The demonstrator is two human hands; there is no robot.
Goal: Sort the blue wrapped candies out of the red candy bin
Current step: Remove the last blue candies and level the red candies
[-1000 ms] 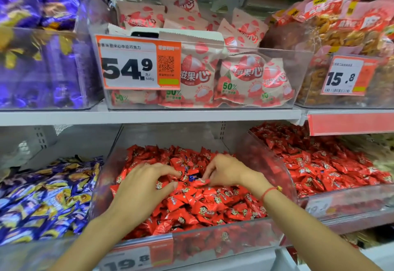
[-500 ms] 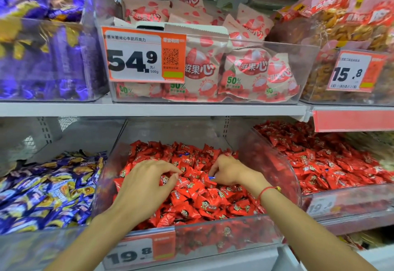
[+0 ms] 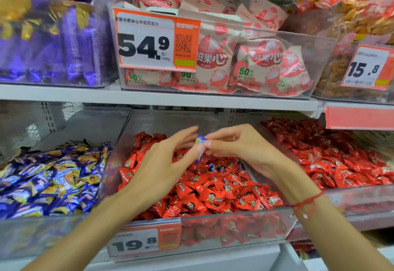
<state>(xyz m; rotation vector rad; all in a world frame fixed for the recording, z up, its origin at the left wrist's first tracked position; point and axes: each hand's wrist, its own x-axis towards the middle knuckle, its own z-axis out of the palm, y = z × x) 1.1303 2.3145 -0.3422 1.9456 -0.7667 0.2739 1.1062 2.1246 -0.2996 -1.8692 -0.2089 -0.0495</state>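
The clear red candy bin point(image 3: 245, 226) on the lower shelf is full of red wrapped candies point(image 3: 215, 191). Both hands are raised above the pile. My right hand point(image 3: 241, 149) pinches a blue wrapped candy point(image 3: 200, 142) at its fingertips. My left hand point(image 3: 162, 164) has its fingers stretched out, and their tips touch the same candy from the left. A few more dark blue wrappers point(image 3: 214, 167) show among the red ones just under the hands.
A bin of blue and gold wrapped candies point(image 3: 53, 176) stands to the left and another red candy bin point(image 3: 332, 159) to the right. The shelf above point(image 3: 149, 96) holds bins of purple sweets, pink packets and snacks, with price tags in front.
Both hands have lifted out of the red pile. The right hand has come up with a blue candy, and the left hand's fingers have opened toward it.
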